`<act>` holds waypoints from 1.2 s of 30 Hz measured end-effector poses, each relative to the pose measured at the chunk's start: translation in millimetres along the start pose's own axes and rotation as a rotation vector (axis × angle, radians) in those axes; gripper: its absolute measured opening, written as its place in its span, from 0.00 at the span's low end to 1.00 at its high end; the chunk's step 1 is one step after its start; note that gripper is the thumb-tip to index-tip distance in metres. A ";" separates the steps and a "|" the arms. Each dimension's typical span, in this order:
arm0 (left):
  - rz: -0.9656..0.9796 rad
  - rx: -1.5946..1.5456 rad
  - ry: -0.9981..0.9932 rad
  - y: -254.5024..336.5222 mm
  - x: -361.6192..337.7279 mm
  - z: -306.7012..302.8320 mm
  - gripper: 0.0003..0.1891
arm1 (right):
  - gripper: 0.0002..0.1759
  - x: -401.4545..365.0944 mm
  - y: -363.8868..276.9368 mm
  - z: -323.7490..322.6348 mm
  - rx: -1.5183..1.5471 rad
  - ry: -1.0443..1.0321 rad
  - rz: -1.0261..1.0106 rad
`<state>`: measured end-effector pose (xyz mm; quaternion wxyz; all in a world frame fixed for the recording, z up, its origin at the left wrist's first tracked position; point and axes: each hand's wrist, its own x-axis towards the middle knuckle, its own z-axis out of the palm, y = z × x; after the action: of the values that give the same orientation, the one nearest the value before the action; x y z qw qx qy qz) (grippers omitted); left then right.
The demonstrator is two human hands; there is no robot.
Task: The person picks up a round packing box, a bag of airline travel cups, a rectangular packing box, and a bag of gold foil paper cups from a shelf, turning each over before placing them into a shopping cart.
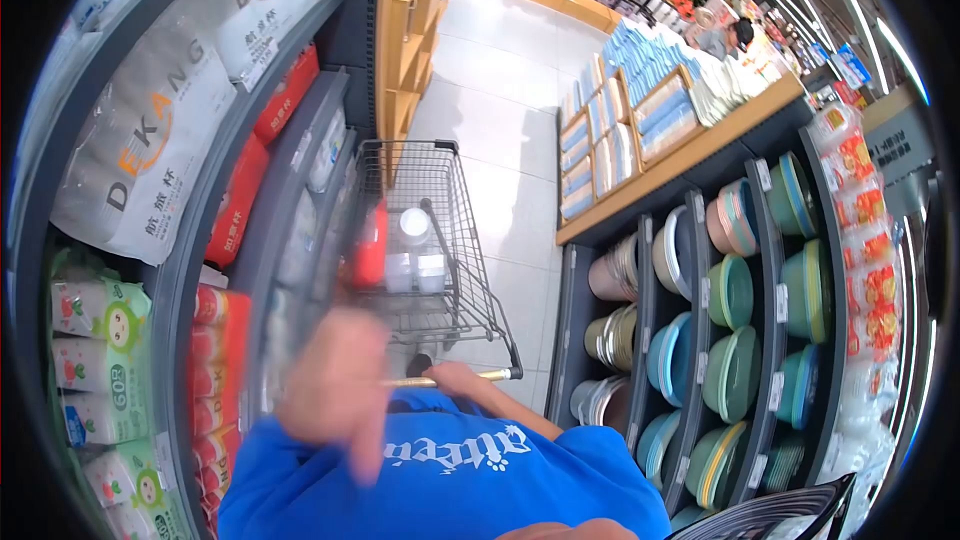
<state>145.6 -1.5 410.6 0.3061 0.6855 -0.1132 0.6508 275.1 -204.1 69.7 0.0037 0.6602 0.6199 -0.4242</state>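
A wire shopping cart stands in front of my body. In it lie a red package, a white round-topped container and clear containers. My right hand is wrapped round the cart's handle bar. Raised before my chest on the left, my left hand is smeared by motion, and its fingers cannot be made out. It is away from the shelf goods.
Shelves with DEKANG cup packs and green-white packages line the left. On the right, racks hold plastic basins below folded towels. A tiled aisle runs ahead. Far off is a person.
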 end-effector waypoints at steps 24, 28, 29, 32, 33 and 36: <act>-0.099 1.186 0.238 -61.7 -32.9 -165.1 0.40 | 0.32 30.1 -5.2 -80.8 0.232 0.070 0.010; -0.287 1.290 0.458 -55.1 31.4 -186.2 0.47 | 0.34 34.0 -31.0 -108.5 0.136 0.146 0.039; -0.328 1.155 0.499 -61.0 35.2 -192.1 0.47 | 0.34 38.9 -32.5 -111.9 0.110 0.161 0.031; -0.554 1.119 0.475 -59.0 49.6 -203.7 0.48 | 0.35 46.9 -38.1 -106.5 0.098 0.167 0.025; -0.565 1.055 0.500 -61.2 51.7 -205.3 0.47 | 0.35 50.5 -40.8 -105.5 0.084 0.175 0.027; -0.609 0.915 0.547 -69.7 54.6 -208.4 0.46 | 0.35 56.1 -51.0 -100.1 0.097 0.140 0.037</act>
<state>19.6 184.8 437.0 0.1711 0.5569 0.4614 0.6691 281.6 -93.5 128.7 -0.0637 0.6990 0.5851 -0.4063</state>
